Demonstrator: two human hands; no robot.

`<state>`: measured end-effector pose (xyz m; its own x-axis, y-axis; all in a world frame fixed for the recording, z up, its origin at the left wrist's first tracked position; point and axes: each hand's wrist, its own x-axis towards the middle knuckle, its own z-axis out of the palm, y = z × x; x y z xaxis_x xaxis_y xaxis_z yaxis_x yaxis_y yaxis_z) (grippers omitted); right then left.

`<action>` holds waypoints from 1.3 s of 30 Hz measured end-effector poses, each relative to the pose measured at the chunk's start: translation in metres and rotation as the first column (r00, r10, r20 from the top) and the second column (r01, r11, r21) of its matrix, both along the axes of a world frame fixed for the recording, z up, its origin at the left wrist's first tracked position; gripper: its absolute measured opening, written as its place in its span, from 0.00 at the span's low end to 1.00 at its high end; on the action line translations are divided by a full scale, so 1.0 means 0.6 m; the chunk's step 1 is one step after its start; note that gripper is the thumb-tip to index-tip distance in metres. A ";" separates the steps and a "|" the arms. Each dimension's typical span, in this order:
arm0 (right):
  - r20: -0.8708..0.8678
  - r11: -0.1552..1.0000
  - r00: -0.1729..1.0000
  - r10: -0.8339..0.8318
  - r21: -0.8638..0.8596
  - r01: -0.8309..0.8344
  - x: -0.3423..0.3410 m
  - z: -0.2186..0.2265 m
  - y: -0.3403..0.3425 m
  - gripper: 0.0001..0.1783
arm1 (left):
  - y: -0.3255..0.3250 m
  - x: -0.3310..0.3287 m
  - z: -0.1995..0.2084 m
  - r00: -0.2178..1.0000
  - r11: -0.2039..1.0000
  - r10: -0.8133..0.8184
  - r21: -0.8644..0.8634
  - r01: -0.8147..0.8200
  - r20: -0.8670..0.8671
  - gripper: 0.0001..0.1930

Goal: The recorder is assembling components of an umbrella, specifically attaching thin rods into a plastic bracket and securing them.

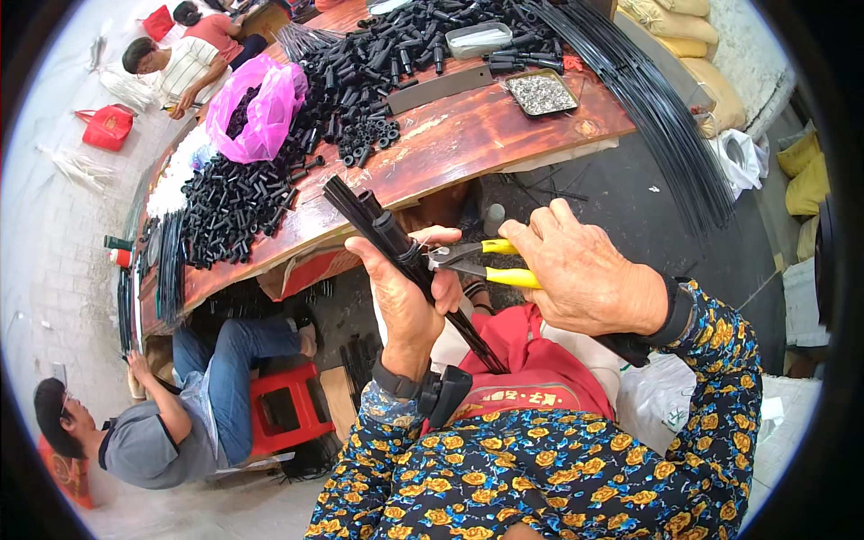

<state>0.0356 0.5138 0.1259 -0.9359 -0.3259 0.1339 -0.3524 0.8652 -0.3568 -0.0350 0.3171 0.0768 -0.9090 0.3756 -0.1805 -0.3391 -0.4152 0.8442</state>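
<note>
My left hand (pixel 400 297) is wrapped round a bundle of thin black rods (pixel 360 209), which slants from the table's front edge down toward my lap. A black plastic sleeve (pixel 389 232) sits against the bundle near my thumb. In my right hand (pixel 585 267) is a pair of pliers (pixel 504 274) with yellow handles. Its metal jaws reach a small pale wire tie (pixel 436 255) on the bundle, beside my left fingers. Whether the jaws pinch the wire is too small to tell.
Black plastic fittings (pixel 238 211) lie heaped on the wooden table (pixel 450 148), around a pink plastic bag (pixel 256 108). A tray of small metal pieces (pixel 540 92) stands near long black rods (pixel 639 99) hanging over the edge. A co-worker (pixel 162 441) sits on a red stool (pixel 288 409) at left.
</note>
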 end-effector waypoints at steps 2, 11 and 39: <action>-0.019 0.999 1.000 -0.004 0.039 0.004 -0.002 -0.005 -0.002 0.33 | 0.001 0.002 0.002 1.000 1.000 0.001 0.009 -0.001 0.001 0.53; -0.253 0.945 0.962 -0.099 0.279 0.171 0.004 -0.002 -0.015 0.27 | 0.011 0.009 0.010 0.998 1.000 0.019 -0.022 -0.021 -0.059 0.50; -0.241 0.898 0.935 0.262 0.415 -0.145 -0.059 0.063 0.012 0.08 | 0.000 -0.007 0.001 0.993 0.997 -0.071 -0.033 0.068 -0.092 0.53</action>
<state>0.0003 0.5211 0.1638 -0.7838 -0.5853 0.2076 -0.5708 0.8107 0.1306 -0.0389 0.3169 0.0775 -0.8942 0.4344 -0.1084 -0.2858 -0.3675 0.8850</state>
